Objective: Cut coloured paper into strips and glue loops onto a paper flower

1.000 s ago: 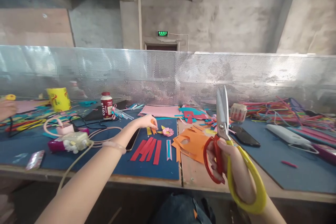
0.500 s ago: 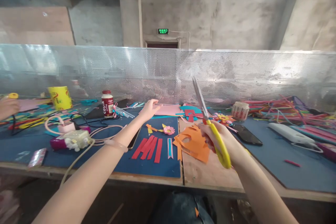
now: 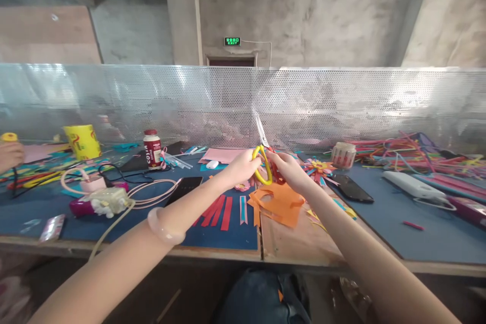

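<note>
A pair of scissors (image 3: 261,134) is held up over the middle of the table, its metal blades pointing up and away from me. My left hand (image 3: 243,166) is closed at the yellow handle loop. My right hand (image 3: 289,168) is closed on the scissors from the other side, near a red part below the blades. Beneath my hands lie cut orange paper (image 3: 279,205), red paper strips (image 3: 227,213), and a pink-and-blue strip (image 3: 243,210). A pink paper flower (image 3: 242,187) is partly hidden by my left hand.
A brown-and-white bottle (image 3: 152,151), cables and a yellow container (image 3: 82,142) stand left. A phone (image 3: 353,189), a multicoloured paper flower (image 3: 318,168), a jar (image 3: 343,156) and a white power strip (image 3: 413,188) lie right. Perforated metal sheeting (image 3: 170,101) borders the back. A co-worker's hand (image 3: 11,154) shows far left.
My right hand has brought the scissors leftward to the middle. My left hand has come back from the pink paper and closed on the yellow handle. A white case now shows on the papers.
</note>
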Demonstrator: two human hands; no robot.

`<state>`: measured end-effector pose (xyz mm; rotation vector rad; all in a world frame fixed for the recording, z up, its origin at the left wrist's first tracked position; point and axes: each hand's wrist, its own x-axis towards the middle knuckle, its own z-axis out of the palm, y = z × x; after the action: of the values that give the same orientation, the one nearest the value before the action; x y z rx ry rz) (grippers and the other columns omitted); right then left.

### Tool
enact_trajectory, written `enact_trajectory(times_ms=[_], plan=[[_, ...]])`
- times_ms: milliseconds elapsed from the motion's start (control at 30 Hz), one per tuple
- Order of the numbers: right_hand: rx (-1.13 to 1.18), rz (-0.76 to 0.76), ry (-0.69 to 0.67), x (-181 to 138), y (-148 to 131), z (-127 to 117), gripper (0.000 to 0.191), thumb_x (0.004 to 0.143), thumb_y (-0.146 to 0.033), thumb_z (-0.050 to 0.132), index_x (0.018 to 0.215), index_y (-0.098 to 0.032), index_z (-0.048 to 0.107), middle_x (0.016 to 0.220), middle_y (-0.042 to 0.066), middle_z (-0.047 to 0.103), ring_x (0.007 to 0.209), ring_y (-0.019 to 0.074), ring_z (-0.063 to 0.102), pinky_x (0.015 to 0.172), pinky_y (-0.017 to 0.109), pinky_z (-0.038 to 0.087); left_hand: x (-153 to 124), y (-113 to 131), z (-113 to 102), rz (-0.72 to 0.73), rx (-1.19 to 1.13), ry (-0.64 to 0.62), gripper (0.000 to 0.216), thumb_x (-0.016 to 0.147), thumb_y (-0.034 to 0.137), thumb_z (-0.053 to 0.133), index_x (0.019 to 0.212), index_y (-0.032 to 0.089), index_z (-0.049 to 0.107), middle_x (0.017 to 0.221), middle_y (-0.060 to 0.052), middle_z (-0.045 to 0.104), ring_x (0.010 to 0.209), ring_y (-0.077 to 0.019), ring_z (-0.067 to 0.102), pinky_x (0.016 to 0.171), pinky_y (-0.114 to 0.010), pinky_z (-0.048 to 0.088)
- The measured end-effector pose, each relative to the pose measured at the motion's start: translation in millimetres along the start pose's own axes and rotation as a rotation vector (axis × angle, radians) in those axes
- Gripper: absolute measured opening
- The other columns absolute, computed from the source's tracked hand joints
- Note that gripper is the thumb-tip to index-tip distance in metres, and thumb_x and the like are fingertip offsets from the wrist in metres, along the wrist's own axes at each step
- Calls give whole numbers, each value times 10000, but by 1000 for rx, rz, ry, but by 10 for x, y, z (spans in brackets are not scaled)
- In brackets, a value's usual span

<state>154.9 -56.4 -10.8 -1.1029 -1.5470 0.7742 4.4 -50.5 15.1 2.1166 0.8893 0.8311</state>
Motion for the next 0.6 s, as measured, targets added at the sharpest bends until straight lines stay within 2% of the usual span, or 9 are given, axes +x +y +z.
enact_trajectory(times_ms=[167, 267, 367, 433, 500, 600], plan=[[-38, -89, 154, 58, 144, -30, 391, 734, -563, 586, 780, -191, 472, 632, -45, 451, 502, 79, 405, 426, 208, 317, -38, 86, -77, -76, 109, 3, 291, 881, 223, 309, 1088, 80, 456, 582, -26, 578, 428, -103, 554, 416, -207, 404], [-15, -116, 180, 55, 198, -25, 375, 729, -543, 588, 791, -190, 476, 713, -33, 457, 617, 100, 431, 512, 220, 365, -70, 113, -90, 3, 191, -31, 336, 881, 352, 377, 1069, 91, 475, 664, -55, 610, 478, -115, 571, 431, -221, 394], [54, -98, 144, 14, 235, -1, 361, 745, -541, 554, 806, -195, 469, 709, -35, 444, 615, 112, 445, 501, 232, 380, -92, 116, -114, 106, 214, -121, 433, 846, 477, 437, 1084, 119, 488, 781, -71, 645, 550, -127, 586, 464, -226, 385], [109, -82, 142, -13, 258, 9, 364, 736, -532, 567, 834, -198, 463, 701, -41, 428, 598, 112, 441, 484, 231, 380, -123, 114, -117, 134, 249, -154, 462, 857, 505, 405, 1130, 141, 485, 813, -61, 655, 544, -115, 568, 481, -230, 373], [160, -84, 183, -20, 286, 2, 377, 708, -507, 612, 860, -205, 446, 701, -50, 411, 585, 103, 424, 482, 225, 371, -186, 99, -75, 154, 371, -74, 485, 875, 528, 350, 1114, 141, 518, 764, -52, 648, 531, -114, 543, 501, -246, 361], [237, -98, 283, 13, 335, -49, 409, 661, -455, 670, 870, -223, 406, 701, -66, 388, 566, 87, 391, 487, 213, 356, -345, 13, 109, 143, 593, 85, 538, 892, 543, 274, 975, 128, 606, 691, -69, 629, 596, -151, 562, 549, -278, 363]])
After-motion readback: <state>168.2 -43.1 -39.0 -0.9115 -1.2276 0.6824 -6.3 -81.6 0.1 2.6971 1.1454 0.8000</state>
